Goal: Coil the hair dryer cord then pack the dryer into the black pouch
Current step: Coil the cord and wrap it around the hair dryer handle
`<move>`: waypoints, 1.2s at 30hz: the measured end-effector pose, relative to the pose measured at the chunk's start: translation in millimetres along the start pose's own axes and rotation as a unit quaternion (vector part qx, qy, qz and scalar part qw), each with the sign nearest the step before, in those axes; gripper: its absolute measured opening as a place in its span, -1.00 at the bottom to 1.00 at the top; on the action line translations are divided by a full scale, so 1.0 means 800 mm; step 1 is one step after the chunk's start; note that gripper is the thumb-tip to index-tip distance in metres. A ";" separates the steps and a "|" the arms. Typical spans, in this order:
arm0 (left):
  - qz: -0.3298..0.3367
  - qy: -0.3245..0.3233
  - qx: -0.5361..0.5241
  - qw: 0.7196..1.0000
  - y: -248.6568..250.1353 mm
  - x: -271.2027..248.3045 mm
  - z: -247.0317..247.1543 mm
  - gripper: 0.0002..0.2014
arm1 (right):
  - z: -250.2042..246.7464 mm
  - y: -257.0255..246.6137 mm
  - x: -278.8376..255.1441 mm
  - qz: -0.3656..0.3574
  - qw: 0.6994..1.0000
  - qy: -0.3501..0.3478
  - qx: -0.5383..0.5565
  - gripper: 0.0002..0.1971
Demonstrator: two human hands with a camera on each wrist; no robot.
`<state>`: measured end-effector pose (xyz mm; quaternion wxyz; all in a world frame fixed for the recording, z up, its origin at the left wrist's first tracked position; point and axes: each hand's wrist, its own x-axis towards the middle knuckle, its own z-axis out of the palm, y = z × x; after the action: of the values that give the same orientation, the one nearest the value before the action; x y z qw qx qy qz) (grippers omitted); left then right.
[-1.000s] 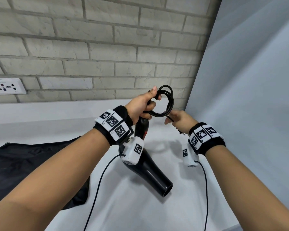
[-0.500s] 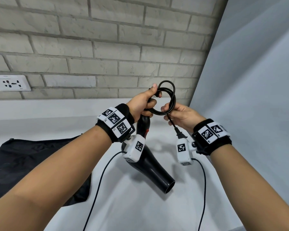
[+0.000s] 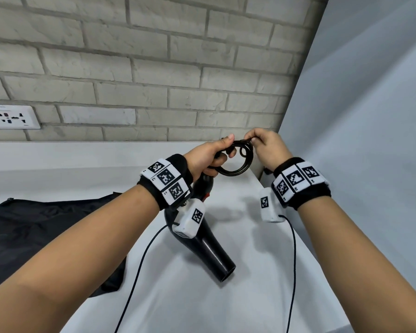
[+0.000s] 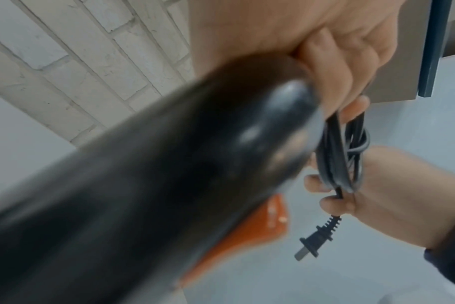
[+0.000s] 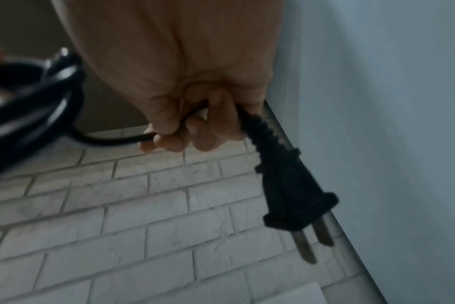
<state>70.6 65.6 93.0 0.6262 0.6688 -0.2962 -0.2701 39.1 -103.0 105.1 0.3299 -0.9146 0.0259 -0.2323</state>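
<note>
Hair dryer [image 3: 211, 251] hangs nozzle-down above the white table [image 3: 226, 308], its handle held in the left hand [image 3: 207, 157], whose curled fingers also trap the coiled cord [image 3: 235, 162], presumably so the loops cannot spring apart. Right hand [image 3: 267, 147] pinches the cord's last stretch just behind the plug [image 5: 286, 181], judged ready to tuck the tail into the coil. Black pouch [image 3: 46, 236] lies flat on the table to the left, awaiting the dryer. Beyond stand a pale brick wall [image 3: 154, 68] with a socket [image 3: 12, 116], and a plain grey wall [image 3: 370, 116] on the right.
</note>
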 end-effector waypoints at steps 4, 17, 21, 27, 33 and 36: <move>-0.010 0.034 0.019 0.999 -0.004 0.003 -0.001 -0.61 | -0.007 -0.011 0.001 0.002 0.997 0.016 0.069 -0.74; 0.006 0.112 0.015 0.994 -0.008 0.009 -0.001 -0.70 | -0.005 -0.036 0.002 -0.006 0.999 0.026 0.026 -0.66; 0.018 0.097 -0.003 0.995 -0.013 0.007 -0.003 -0.69 | -0.007 -0.030 -0.002 -0.021 0.999 -0.030 -0.019 -0.72; 0.017 0.092 -0.013 0.996 -0.012 0.005 -0.003 -0.67 | -0.001 -0.029 -0.008 0.011 0.997 -0.004 0.079 -0.76; 0.002 0.118 0.006 0.993 -0.010 0.009 -0.003 -0.67 | 0.016 -0.042 -0.018 -0.006 0.996 0.047 0.082 -0.77; -0.003 0.117 0.008 0.993 -0.013 0.009 -0.006 -0.67 | 0.025 -0.043 -0.024 -0.016 0.991 0.033 0.126 -0.80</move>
<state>79.7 64.3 82.8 0.6505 0.7013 -0.2212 -0.1900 27.4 -60.5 104.7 0.4376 -0.8578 -0.0074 -0.2693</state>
